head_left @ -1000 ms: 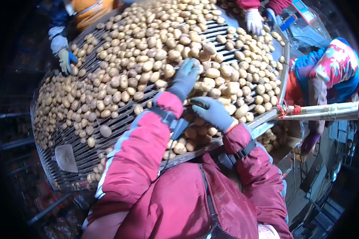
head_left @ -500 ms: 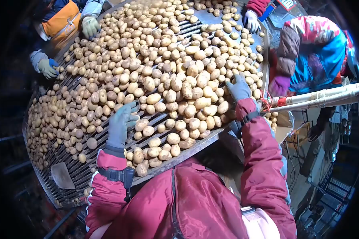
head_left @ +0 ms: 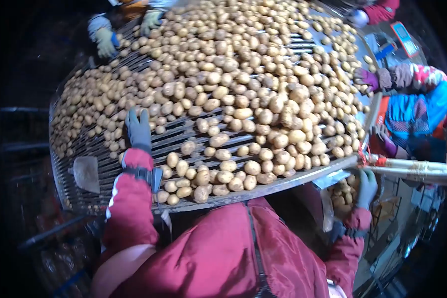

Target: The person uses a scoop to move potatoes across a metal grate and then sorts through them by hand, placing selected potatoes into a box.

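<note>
Potatoes [head_left: 243, 113] on rack [head_left: 303, 178]; scoop [head_left: 86, 174], perhaps, left; poles [head_left: 412, 164] right.

Dim metal rails [head_left: 25, 146] cross the darkness at left, and grey floor [head_left: 363, 263] shows lower right

Left hand [head_left: 138, 130] and right hand [head_left: 366, 189], that's two! Three co-workers [head_left: 418, 108] in view, showing five more hands [head_left: 106, 43]. One slatted table [head_left: 176, 135], one flat plate [head_left: 87, 175], two poles [head_left: 416, 168], and potatoes [head_left: 243, 113] too many to count!
</note>
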`<state>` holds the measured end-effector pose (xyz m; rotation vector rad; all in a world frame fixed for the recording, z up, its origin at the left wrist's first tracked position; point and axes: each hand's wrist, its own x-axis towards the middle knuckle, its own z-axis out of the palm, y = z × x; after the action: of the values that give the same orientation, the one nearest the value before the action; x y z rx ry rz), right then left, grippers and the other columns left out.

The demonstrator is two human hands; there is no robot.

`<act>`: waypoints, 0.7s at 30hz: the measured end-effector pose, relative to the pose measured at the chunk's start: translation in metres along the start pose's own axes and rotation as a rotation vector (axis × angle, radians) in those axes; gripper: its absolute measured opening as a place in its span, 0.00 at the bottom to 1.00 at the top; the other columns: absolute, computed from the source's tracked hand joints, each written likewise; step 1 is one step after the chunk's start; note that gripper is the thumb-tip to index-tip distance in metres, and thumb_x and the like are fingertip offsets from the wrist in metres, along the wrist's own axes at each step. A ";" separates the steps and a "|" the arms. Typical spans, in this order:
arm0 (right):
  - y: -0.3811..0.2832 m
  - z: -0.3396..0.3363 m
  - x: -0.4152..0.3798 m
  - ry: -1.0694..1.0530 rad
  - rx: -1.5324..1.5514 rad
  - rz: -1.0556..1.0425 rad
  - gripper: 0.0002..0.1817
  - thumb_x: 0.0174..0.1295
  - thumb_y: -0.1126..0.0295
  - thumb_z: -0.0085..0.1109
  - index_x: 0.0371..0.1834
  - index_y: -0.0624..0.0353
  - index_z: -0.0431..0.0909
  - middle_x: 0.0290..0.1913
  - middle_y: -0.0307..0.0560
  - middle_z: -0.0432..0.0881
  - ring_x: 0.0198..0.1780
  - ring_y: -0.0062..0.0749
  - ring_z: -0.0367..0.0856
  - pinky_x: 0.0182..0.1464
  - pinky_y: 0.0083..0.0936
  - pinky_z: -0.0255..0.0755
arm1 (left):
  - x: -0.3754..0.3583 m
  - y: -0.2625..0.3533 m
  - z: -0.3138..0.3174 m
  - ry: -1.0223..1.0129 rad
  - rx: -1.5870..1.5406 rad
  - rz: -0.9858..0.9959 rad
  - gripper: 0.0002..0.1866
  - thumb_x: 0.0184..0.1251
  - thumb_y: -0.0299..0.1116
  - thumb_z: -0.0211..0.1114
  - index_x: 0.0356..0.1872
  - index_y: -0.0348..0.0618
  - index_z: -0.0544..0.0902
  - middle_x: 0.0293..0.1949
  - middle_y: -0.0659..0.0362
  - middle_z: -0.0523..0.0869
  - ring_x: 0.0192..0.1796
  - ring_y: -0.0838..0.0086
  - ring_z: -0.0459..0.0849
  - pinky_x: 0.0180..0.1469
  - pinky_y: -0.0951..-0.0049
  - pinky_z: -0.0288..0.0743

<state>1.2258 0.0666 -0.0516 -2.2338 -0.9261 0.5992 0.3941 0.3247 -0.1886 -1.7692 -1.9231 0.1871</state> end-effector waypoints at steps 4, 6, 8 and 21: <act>0.061 -0.048 -0.008 0.159 -0.165 -0.096 0.24 0.69 0.72 0.62 0.67 0.65 0.76 0.61 0.52 0.83 0.62 0.37 0.79 0.68 0.31 0.70 | 0.051 0.024 -0.045 -0.229 -0.784 -0.565 0.33 0.77 0.57 0.52 0.67 0.39 0.75 0.66 0.41 0.77 0.70 0.44 0.72 0.72 0.54 0.65; 0.027 -0.023 -0.019 0.043 0.027 -0.038 0.22 0.71 0.73 0.60 0.67 0.67 0.76 0.62 0.51 0.82 0.63 0.36 0.79 0.68 0.30 0.70 | 0.075 0.052 -0.031 -0.130 -0.831 -0.353 0.30 0.77 0.55 0.52 0.65 0.41 0.77 0.64 0.43 0.79 0.68 0.47 0.75 0.70 0.55 0.67; 0.011 0.027 -0.015 -0.051 0.324 -0.022 0.22 0.72 0.73 0.59 0.67 0.68 0.76 0.63 0.50 0.82 0.62 0.33 0.79 0.66 0.28 0.71 | 0.093 0.086 -0.035 0.065 -0.910 0.096 0.24 0.78 0.50 0.52 0.63 0.43 0.79 0.59 0.47 0.84 0.63 0.53 0.80 0.66 0.56 0.71; -0.235 0.229 -0.083 -0.772 0.564 -0.231 0.14 0.73 0.75 0.57 0.58 0.66 0.83 0.47 0.38 0.86 0.42 0.16 0.81 0.45 0.15 0.76 | -0.030 0.113 -0.230 -0.190 -1.522 0.099 0.24 0.67 0.39 0.72 0.61 0.41 0.81 0.61 0.48 0.80 0.64 0.59 0.79 0.69 0.62 0.71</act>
<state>0.9255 0.2208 -0.0316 -1.3595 -1.1633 1.4524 0.6004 0.2569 -0.0487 -2.7119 -2.2183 -1.4960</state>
